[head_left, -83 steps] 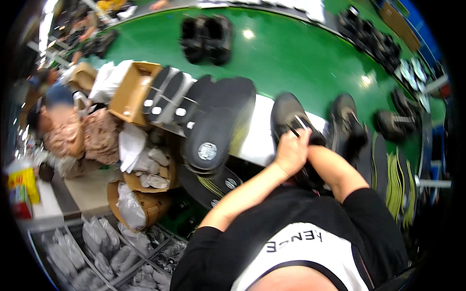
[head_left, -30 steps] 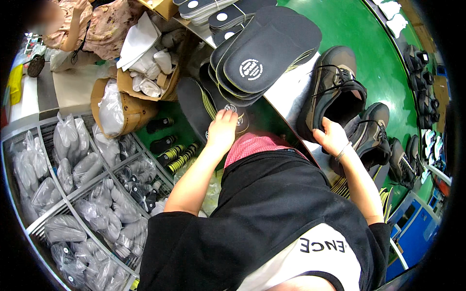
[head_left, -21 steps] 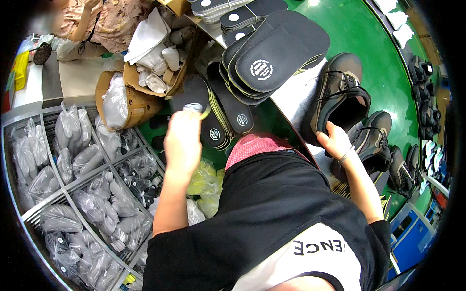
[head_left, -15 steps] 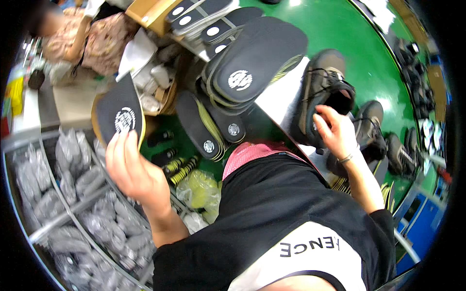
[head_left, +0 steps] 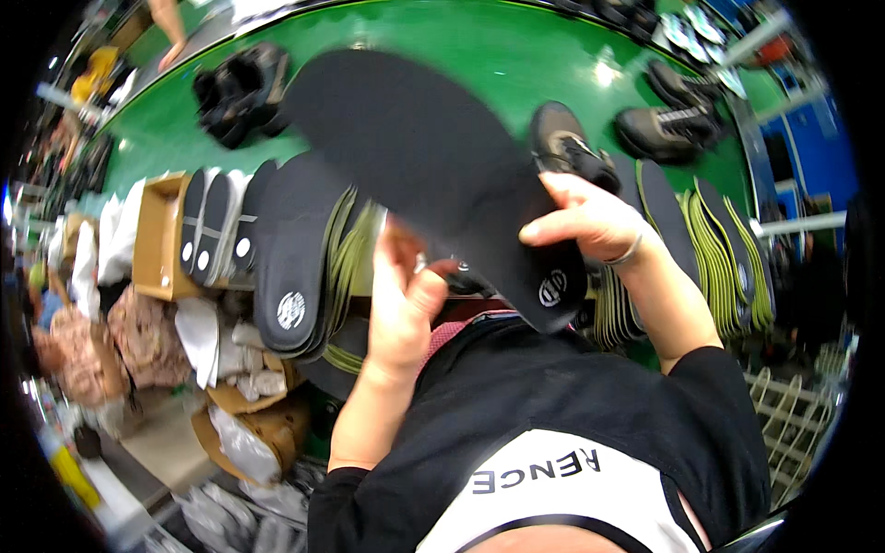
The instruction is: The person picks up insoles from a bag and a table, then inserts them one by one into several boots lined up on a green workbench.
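Black insole (head_left: 429,170) hides green surface (head_left: 525,55) | right grip (head_left: 597,221) pinching it | left grip (head_left: 402,313) unclear | shoe (head_left: 560,134) beyond

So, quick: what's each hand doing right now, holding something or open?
Left hand: close to the black insole, fingers blurred; can't tell whether it holds anything.
Right hand: closed on the insole, thumb on its upper face.

A long green worktop (head_left: 442,32) has a grey far edge (head_left: 201,41) and a bright glare (head_left: 604,70) toward its right end. Right of the worktop are blue panels (head_left: 834,134) and a pale metal bar (head_left: 802,223); on its near side, a wire rack (head_left: 784,419) rightward, a pale table (head_left: 157,442) leftward.
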Tool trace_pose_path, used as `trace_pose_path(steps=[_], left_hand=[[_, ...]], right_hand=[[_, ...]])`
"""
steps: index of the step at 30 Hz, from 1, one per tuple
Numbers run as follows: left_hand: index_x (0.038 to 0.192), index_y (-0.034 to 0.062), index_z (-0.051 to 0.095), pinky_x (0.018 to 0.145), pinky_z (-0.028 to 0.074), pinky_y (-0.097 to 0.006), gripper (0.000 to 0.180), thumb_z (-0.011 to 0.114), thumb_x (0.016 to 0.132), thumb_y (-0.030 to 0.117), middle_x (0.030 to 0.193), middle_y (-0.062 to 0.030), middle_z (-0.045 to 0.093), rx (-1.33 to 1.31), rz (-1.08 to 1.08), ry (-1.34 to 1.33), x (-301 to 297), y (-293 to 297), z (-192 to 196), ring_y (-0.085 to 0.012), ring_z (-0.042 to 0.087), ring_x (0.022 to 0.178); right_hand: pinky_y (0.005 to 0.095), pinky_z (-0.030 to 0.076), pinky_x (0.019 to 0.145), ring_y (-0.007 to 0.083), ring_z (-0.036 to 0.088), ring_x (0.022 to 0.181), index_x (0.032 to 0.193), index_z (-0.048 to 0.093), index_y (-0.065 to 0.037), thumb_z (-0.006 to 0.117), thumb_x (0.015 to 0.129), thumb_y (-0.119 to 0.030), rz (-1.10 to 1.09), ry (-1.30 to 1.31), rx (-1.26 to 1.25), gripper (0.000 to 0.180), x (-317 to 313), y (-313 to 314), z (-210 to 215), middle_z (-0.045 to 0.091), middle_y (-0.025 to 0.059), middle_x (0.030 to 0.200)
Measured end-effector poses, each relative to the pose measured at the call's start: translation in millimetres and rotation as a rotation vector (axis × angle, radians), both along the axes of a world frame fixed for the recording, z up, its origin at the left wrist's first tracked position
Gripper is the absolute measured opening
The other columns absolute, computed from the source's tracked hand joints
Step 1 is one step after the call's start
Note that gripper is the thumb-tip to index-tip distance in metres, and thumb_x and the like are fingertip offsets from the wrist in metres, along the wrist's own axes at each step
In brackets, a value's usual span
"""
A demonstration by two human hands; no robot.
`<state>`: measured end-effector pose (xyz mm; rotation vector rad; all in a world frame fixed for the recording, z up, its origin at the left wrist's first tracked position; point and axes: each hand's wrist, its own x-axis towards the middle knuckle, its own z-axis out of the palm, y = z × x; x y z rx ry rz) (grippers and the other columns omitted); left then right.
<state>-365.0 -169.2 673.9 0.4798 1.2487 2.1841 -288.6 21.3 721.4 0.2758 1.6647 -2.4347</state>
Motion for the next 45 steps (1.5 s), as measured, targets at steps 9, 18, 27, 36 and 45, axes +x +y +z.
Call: trace_pose_path(steps=[9,18,27,36,45], left_hand=[[0.113,-0.0015,0.043,0.087,0.039,-0.033,0.035,0.051,0.08,0.006,0.108,-0.0108,0.05,-0.176,-0.413,-0.121,-21,44,-16,-0.0212,0.05,0.098],[0.114,0.004,0.044,0.081,0.04,-0.035,0.054,0.063,0.071,0.029,0.103,-0.0148,0.051,-0.316,-0.398,1.0,-49,142,-62,-0.026,0.048,0.097],[0.091,0.0096,0.055,0.068,0.043,-0.035,0.018,0.056,0.073,0.013,0.084,-0.0099,0.056,-0.346,-0.177,1.341,-49,173,-102,-0.0279,0.054,0.08],[0.092,-0.0006,0.058,0.068,0.045,-0.027,0.024,0.057,0.077,0.017,0.079,-0.013,0.063,-0.585,-0.276,0.837,-52,129,-96,-0.0181,0.06,0.072],[0.089,0.0007,0.059,0.065,0.045,-0.031,0.022,0.057,0.076,0.019,0.076,-0.0176,0.06,-0.58,-0.128,0.82,-50,124,-126,-0.028,0.06,0.071]], right_hand=[[0.0392,0.033,0.09,0.0387,0.039,0.106,0.1,0.039,-0.003,0.071,0.058,-0.043,-0.333,0.158,1.479,0.067,17,-42,-29,0.036,0.0263,0.116],[0.0203,0.043,0.05,0.0111,0.053,0.053,0.085,0.053,0.002,0.048,0.079,-0.027,-0.943,-0.083,0.421,0.03,94,5,-25,0.055,0.0079,0.066],[0.0213,0.041,0.047,0.0078,0.052,0.05,0.069,0.06,0.001,0.049,0.077,-0.019,-0.638,-0.526,0.114,0.023,115,-14,-42,0.056,0.0033,0.059],[0.035,0.045,0.067,0.0264,0.058,0.07,0.076,0.063,0.0,0.05,0.069,-0.021,0.037,-0.557,1.346,0.026,34,-20,-92,0.058,0.0184,0.076],[0.048,0.031,0.087,0.0349,0.038,0.109,0.104,0.049,-0.001,0.054,0.073,-0.039,0.064,-0.385,1.826,0.049,36,-55,-120,0.029,0.0278,0.126]])
